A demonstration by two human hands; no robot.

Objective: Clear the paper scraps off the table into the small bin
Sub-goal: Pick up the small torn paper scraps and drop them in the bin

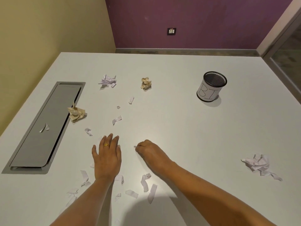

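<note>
Paper scraps litter the desk along its near edge, around both hands. Left hand lies flat, palm down, fingers straight. Right hand is curled, pinching a small white scrap at its fingertips. Crumpled paper balls sit farther out, mid-desk. Small mesh bin stands upright toward the far right corner.

On the left lies a long grey cable hatch, yellow wall beside it, and up on the purple wall sits a socket plate.
</note>
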